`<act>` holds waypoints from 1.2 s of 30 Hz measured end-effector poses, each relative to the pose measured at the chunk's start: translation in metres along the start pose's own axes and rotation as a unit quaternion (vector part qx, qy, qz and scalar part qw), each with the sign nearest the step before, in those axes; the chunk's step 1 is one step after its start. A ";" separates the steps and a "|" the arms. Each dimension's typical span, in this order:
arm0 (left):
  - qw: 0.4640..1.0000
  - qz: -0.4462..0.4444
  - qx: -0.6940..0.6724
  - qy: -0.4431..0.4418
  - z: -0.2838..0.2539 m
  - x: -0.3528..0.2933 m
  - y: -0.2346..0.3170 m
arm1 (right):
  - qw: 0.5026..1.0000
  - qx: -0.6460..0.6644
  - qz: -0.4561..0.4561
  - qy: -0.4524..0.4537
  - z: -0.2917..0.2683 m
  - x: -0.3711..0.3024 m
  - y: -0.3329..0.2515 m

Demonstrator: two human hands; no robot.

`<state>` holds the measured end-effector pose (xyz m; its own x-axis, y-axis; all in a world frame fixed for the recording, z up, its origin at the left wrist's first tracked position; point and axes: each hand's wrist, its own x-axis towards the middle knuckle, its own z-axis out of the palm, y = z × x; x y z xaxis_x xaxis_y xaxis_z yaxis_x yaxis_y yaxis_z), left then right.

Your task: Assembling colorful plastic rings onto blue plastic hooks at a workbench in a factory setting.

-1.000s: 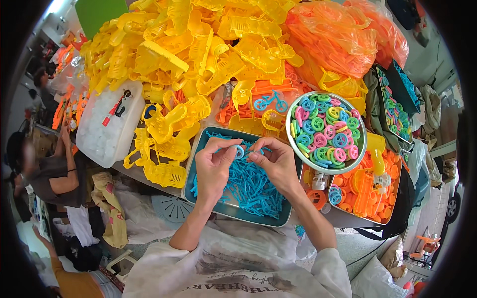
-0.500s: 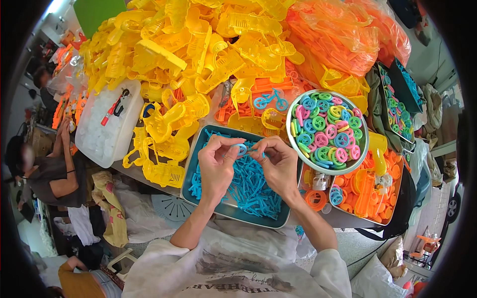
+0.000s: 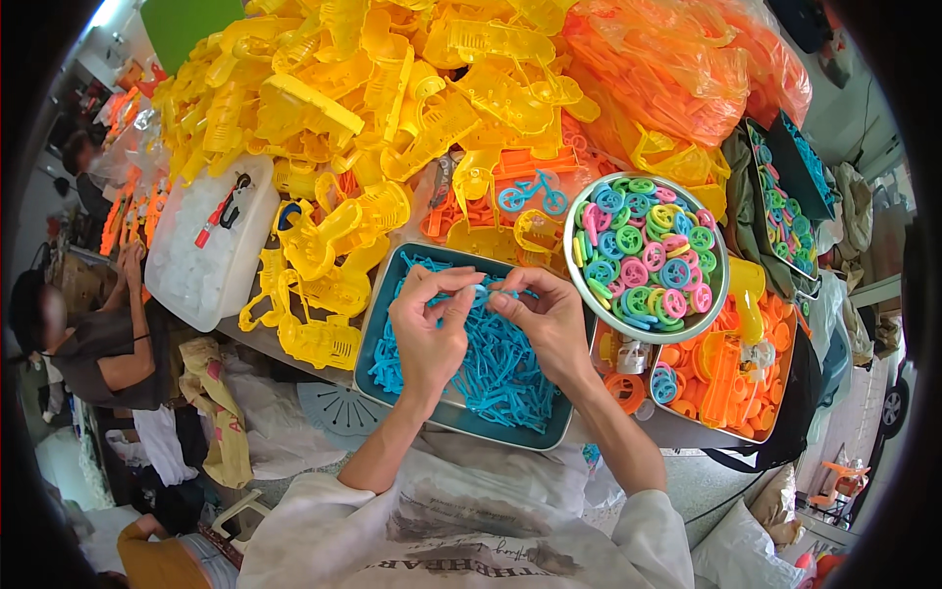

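Observation:
Over a blue-lined metal tray (image 3: 364, 358), my left hand (image 3: 430, 329) pinches a small blue toy wheel (image 3: 481, 294) between thumb and fingertips. My right hand (image 3: 546, 319) meets it there, closed at the fingertips around a small blue piece mostly hidden by the fingers. Beneath both hands, the tray holds many thin blue plastic parts (image 3: 505, 383). To the right, a round metal bowl (image 3: 723, 285) is filled with toy wheels (image 3: 654, 257) in pink, green, blue and yellow. A blue toy bicycle (image 3: 531, 193) lies beyond the tray.
Yellow plastic shells (image 3: 334, 79) are heaped at the back, with orange bags (image 3: 667, 74) beside them. A white tub (image 3: 211, 245) stands left. Orange parts (image 3: 751, 383) fill a tray at right. Another person (image 3: 103, 339) sits at far left.
The blue wheel has turned from facing up to more edge-on. My right fingers have moved in closer around it, and the right thumb has shifted toward the wheel.

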<state>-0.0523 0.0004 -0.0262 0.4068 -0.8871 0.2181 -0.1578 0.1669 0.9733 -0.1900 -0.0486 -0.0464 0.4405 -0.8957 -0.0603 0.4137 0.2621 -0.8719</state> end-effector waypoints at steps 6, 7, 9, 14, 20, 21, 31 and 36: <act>0.995 -0.057 -0.074 -0.026 0.001 0.001 0.003 | 0.999 -0.051 -0.008 -0.006 -0.002 0.000 0.002; 0.995 -0.063 -0.067 -0.029 0.002 0.001 0.005 | 0.996 -0.090 -0.029 0.006 -0.002 0.000 0.002; 0.992 -0.083 -0.084 -0.035 0.001 0.002 0.011 | 0.990 -0.129 -0.051 0.016 0.001 -0.001 0.000; 0.981 -0.120 -0.144 -0.049 -0.005 0.001 0.008 | 0.951 -0.275 -0.120 0.074 0.010 -0.003 0.000; 0.989 -0.075 -0.119 -0.041 -0.001 -0.005 0.009 | 0.863 -0.444 -0.229 0.080 0.010 -0.006 -0.004; 0.992 -0.065 -0.104 -0.039 -0.001 -0.005 0.009 | 0.863 -0.443 -0.229 0.079 0.011 -0.008 -0.004; 0.999 -0.003 -0.038 0.004 0.003 -0.013 -0.001 | 0.903 -0.398 -0.136 0.090 0.018 -0.012 -0.007; 1.000 0.004 -0.003 0.013 0.006 -0.014 0.007 | 0.907 -0.392 -0.120 0.098 0.019 -0.013 -0.010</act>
<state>-0.0649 0.0114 -0.0232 0.4297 -0.8740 0.2270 -0.1551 0.1762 0.9721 -0.1851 -0.0327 -0.0274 0.2304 -0.9600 0.1591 -0.2477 -0.2160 -0.9444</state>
